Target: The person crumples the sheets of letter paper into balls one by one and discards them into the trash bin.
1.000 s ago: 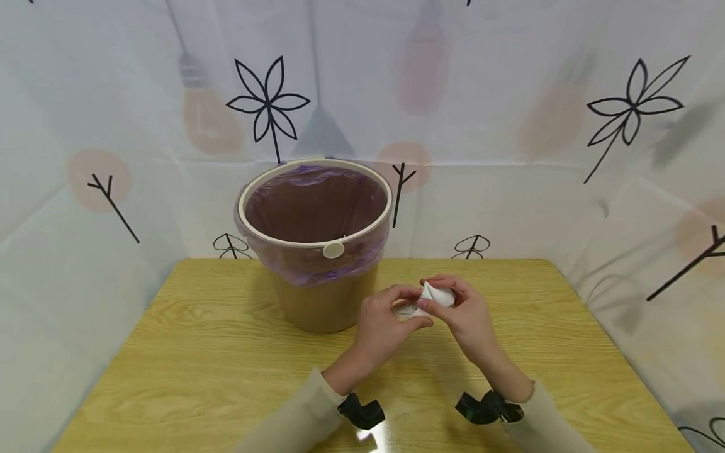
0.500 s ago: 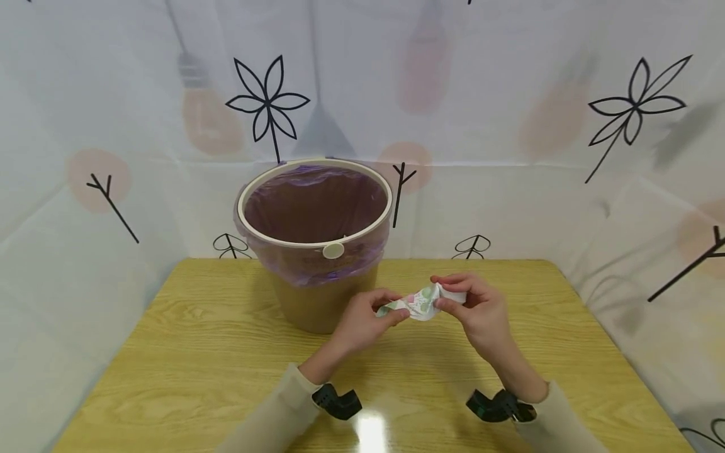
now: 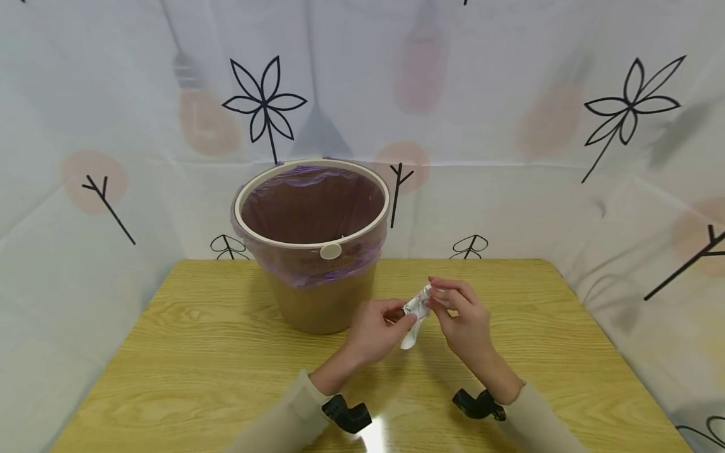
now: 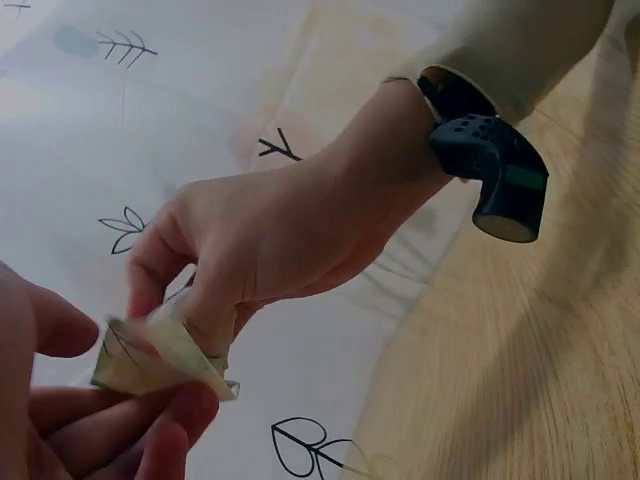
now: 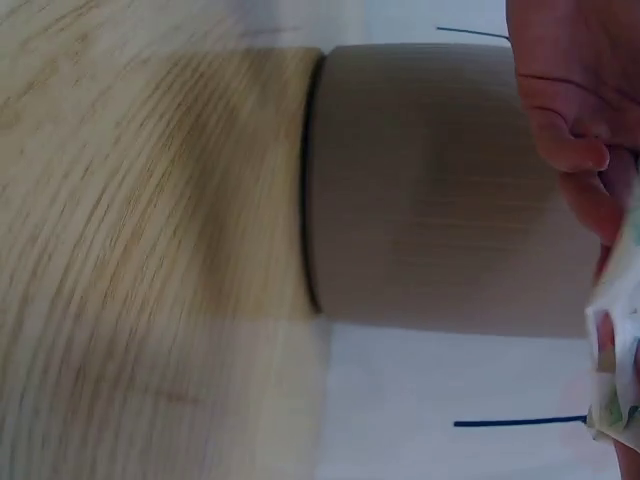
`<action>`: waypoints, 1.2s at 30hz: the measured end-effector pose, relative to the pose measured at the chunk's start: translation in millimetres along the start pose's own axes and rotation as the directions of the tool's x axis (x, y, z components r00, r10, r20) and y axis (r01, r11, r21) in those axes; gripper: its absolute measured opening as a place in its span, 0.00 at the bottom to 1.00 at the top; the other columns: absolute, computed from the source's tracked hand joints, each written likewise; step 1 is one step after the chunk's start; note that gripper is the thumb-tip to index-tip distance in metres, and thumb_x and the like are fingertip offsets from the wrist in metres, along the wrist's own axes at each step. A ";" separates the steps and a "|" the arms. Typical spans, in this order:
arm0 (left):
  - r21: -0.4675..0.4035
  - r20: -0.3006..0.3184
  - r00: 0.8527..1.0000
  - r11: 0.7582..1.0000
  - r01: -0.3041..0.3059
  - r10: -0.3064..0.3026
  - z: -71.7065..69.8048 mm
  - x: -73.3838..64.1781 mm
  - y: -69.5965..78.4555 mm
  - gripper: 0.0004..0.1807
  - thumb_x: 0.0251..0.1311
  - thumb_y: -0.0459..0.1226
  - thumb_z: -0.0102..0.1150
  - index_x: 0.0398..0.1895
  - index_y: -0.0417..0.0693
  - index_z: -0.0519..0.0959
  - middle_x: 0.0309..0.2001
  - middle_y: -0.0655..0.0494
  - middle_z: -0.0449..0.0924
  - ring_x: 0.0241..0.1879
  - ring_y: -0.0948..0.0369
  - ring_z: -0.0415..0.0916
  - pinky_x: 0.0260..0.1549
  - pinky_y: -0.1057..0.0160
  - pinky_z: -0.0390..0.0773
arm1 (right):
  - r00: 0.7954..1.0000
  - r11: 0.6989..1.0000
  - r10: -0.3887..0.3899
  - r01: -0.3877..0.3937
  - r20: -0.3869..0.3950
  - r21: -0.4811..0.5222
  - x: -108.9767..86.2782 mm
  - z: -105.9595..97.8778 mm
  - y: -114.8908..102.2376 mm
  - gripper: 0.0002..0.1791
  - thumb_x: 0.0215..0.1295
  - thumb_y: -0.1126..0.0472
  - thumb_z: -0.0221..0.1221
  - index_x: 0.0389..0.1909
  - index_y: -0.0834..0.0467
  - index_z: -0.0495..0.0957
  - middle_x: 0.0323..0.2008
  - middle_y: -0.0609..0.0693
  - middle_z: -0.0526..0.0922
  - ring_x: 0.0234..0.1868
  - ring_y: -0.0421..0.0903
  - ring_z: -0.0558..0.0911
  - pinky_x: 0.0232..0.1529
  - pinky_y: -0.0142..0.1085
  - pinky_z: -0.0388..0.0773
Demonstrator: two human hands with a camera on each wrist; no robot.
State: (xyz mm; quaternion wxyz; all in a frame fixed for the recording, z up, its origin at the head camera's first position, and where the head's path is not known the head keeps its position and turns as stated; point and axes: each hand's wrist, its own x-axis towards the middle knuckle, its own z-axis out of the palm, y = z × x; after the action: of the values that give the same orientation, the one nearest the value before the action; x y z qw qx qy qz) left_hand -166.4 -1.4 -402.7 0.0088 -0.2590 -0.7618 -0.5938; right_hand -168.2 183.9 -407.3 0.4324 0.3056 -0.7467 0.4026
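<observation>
A crumpled piece of white printed paper (image 3: pixel 416 309), thin and wrapper-like, is held up between both hands over the table. My left hand (image 3: pixel 375 330) grips its lower left part between thumb and fingers, and a white end hangs down below. At the upper right end, the fingertips of my right hand (image 3: pixel 467 319) pinch it. In the left wrist view, the paper (image 4: pixel 150 365) shows a yellowish folded face spread between the two hands' fingers. Green marks show on the paper (image 5: pixel 622 310) at the right edge of the right wrist view.
Left of and behind the hands stands a brown bin (image 3: pixel 317 308) with a pale rim and a purple bag (image 3: pixel 306 270) folded over it. The wood-grain table (image 3: pixel 198 352) ends at a patterned cloth backdrop (image 3: pixel 498 126). Both wrists wear black camera mounts (image 3: pixel 347 415).
The paper was bunched up, then drawn out sideways with green and pink print showing. Now it is crumpled again and tilted, one end drooping, and the hands are closer together.
</observation>
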 end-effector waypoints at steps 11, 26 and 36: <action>-0.089 -0.002 0.998 0.994 -0.064 0.064 -3.3 7.5 -2.6 0.29 0.53 0.33 0.74 0.61 0.49 0.79 0.31 0.56 0.86 0.31 0.63 0.83 0.31 0.65 0.82 | 0.957 0.944 0.280 -0.289 0.073 0.161 0.0 -5.5 -10.5 0.18 0.48 0.87 0.65 0.42 0.74 0.81 0.45 0.68 0.81 0.42 0.39 0.81 0.21 0.23 0.74; -0.087 -0.050 0.998 0.996 0.020 -0.024 -2.4 14.9 -4.3 0.29 0.49 0.38 0.79 0.58 0.55 0.82 0.42 0.56 0.82 0.32 0.63 0.83 0.31 0.63 0.83 | 0.968 0.839 0.170 -0.240 0.184 0.489 -6.8 -8.6 -9.9 0.22 0.78 0.53 0.50 0.42 0.70 0.80 0.59 0.71 0.74 0.65 0.53 0.74 0.56 0.33 0.76; -0.268 0.100 0.995 0.963 0.000 0.028 -6.1 15.8 -1.0 0.29 0.54 0.31 0.73 0.61 0.48 0.77 0.57 0.54 0.77 0.33 0.62 0.82 0.31 0.64 0.83 | 0.968 0.831 0.163 -0.238 0.188 0.502 -1.5 -6.5 -15.4 0.15 0.59 0.86 0.57 0.28 0.63 0.80 0.55 0.71 0.77 0.63 0.57 0.75 0.43 0.33 0.82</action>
State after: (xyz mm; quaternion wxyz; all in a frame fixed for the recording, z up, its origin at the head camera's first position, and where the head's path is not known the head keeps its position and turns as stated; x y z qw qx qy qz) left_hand -182.3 -1.1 -396.7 -0.0613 -0.2934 -0.6722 -0.6770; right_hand -152.5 182.2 -401.5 0.2361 0.3580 -0.6656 0.6108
